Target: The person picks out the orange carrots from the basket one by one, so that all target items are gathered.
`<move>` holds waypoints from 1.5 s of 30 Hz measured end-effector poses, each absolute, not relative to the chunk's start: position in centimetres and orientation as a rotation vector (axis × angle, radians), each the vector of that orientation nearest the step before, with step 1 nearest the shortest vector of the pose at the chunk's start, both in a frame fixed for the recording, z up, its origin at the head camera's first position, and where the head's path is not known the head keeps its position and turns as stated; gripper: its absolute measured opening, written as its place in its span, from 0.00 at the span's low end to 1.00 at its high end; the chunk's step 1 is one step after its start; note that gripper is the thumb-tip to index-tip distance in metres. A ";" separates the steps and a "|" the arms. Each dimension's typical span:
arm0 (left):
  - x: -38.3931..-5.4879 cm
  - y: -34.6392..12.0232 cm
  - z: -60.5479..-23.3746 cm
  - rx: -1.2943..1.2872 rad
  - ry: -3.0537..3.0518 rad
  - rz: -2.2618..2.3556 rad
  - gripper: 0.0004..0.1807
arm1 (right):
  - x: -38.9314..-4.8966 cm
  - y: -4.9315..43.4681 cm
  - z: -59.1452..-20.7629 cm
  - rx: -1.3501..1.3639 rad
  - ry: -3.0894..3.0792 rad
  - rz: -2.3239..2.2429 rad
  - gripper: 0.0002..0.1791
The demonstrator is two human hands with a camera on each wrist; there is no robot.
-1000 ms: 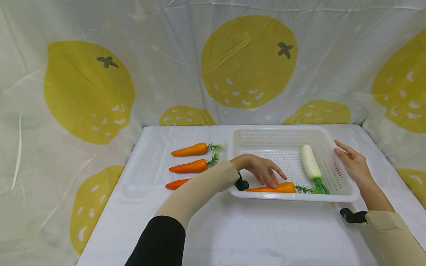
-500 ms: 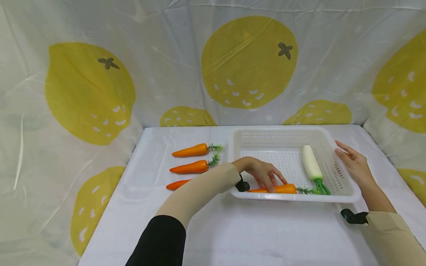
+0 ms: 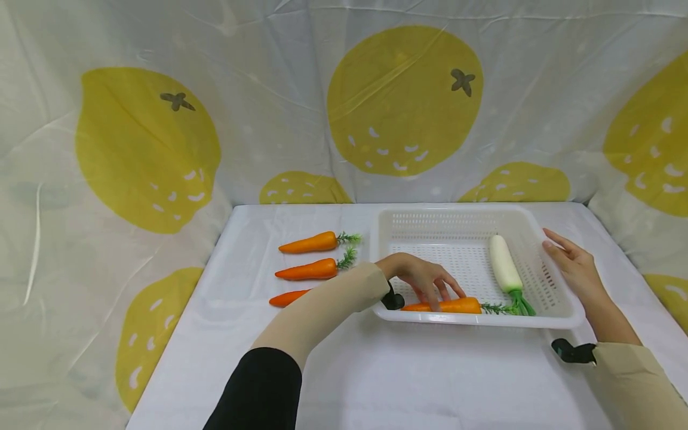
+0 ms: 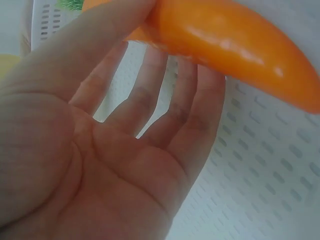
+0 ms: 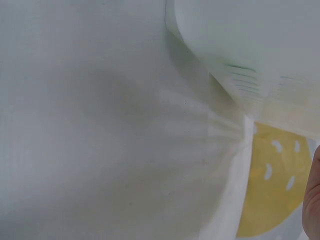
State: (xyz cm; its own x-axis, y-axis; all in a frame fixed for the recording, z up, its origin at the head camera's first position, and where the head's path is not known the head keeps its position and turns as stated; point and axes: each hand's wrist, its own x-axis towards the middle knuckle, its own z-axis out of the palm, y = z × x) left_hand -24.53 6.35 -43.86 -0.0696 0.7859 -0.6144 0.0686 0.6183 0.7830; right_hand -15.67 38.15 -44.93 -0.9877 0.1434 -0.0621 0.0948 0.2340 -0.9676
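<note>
In the head view my left hand (image 3: 424, 278) reaches into the white plastic basket (image 3: 473, 319) and pinches an orange carrot (image 3: 463, 306) lying along its near side. The left wrist view shows the thumb on the near face of the carrot (image 4: 220, 40) and the fingers behind it. A white radish (image 3: 504, 263) with green stems lies in the right part of the basket, its stems by the carrot's leaves. My right hand (image 3: 577, 269) touches the basket's right rim from outside, fingers fairly straight. Only a sliver of the right hand (image 5: 312, 200) enters the right wrist view.
Left of the basket lie three more carrots: a far one (image 3: 312, 242), a middle one (image 3: 309, 270) and a near one (image 3: 286, 298), partly hidden by my left forearm. They rest on a white-covered table (image 3: 403, 382). A lemon-print curtain (image 3: 290, 107) hangs behind.
My left fingers have lowered a little and closed around the carrot in the basket, where they lay over it before. The right hand stays at the rim.
</note>
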 end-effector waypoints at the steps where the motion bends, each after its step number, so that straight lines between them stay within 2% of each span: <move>1: -24.5 6.3 -43.8 0.735 1.545 0.688 0.37 | -15.7 38.1 -44.9 -0.235 -2.438 1.903 0.31; 23: -25.8 5.9 -41.6 0.745 1.592 0.858 0.35 | -16.0 38.4 -45.1 -0.231 -2.418 1.921 0.31; 45: -24.9 2.9 -38.1 0.988 1.574 0.938 0.35 | -15.9 38.2 -45.1 -0.263 -2.463 1.879 0.33</move>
State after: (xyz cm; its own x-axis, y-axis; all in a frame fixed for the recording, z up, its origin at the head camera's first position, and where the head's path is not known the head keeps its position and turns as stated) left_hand -24.86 2.93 -38.14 -0.1536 0.9275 -0.3408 0.1415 0.3620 0.9214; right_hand -15.95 38.24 -45.10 -0.9852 0.1537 -0.0762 0.1141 0.2553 -0.9601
